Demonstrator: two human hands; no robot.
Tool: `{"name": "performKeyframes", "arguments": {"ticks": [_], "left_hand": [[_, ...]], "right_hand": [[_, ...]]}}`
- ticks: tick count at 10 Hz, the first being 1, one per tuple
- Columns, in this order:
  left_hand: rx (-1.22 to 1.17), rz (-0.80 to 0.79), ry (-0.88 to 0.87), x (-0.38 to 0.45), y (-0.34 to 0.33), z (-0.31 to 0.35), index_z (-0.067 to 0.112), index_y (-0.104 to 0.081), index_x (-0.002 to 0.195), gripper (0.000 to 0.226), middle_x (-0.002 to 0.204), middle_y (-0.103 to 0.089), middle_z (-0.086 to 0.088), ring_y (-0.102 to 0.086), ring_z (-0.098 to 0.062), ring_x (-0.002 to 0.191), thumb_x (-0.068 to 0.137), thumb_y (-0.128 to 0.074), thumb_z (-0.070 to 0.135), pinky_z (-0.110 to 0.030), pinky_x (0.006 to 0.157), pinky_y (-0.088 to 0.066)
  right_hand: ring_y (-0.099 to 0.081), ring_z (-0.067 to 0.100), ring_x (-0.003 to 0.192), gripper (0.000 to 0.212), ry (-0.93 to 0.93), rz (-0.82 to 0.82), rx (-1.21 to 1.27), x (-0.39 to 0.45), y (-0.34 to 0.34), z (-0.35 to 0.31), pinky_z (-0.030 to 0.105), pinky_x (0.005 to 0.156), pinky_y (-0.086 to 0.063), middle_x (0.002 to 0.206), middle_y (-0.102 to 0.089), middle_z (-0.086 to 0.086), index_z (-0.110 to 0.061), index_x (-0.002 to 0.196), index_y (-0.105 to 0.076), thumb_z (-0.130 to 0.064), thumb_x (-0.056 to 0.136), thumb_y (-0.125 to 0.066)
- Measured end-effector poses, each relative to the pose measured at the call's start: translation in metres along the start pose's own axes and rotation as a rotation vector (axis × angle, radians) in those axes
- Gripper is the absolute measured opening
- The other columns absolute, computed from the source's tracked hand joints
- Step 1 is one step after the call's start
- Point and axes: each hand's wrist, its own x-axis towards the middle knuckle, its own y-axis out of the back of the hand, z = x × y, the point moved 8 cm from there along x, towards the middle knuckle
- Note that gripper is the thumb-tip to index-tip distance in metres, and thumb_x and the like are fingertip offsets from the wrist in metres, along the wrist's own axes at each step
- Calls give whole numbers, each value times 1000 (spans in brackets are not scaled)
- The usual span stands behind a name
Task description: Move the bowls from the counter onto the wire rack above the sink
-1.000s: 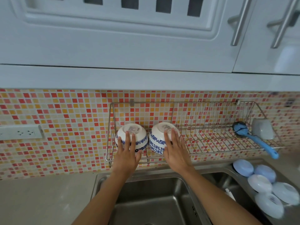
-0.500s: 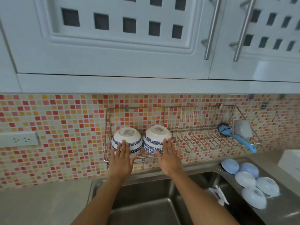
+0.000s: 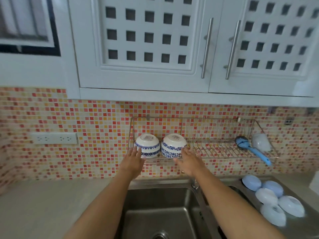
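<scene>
- Bowls: two patterned bowls point(image 3: 146, 145) sat upturned at the rack point(image 3: 224, 152)'s left end.
- Left hand point(image 3: 133, 161), right hand point(image 3: 189, 163): grip slack beside them, holding nothing.
- Five pale bowls point(image 3: 269, 199) waited below the rack's right end.

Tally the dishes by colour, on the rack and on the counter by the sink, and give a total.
Blue-and-white patterned bowls on the wire rack: 2
Pale blue dishes on the counter: 2
White dishes on the counter: 3
Total: 7

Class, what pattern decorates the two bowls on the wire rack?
Blue floral bands on white bowls, clearest in the head view.
</scene>
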Motion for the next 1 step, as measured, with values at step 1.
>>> {"name": "performKeyframes", "arguments": {"ticks": [1], "left_hand": [[11, 43, -32, -17, 33, 21, 11, 5, 149, 62, 159, 8, -9, 7, -26, 146, 100, -15, 44, -44, 120, -8]], "right_hand": [[3, 29, 150, 79, 74, 58, -30, -18, 35, -13, 50, 119, -1, 163, 0, 8, -11, 155, -5, -62, 97, -20]]}}
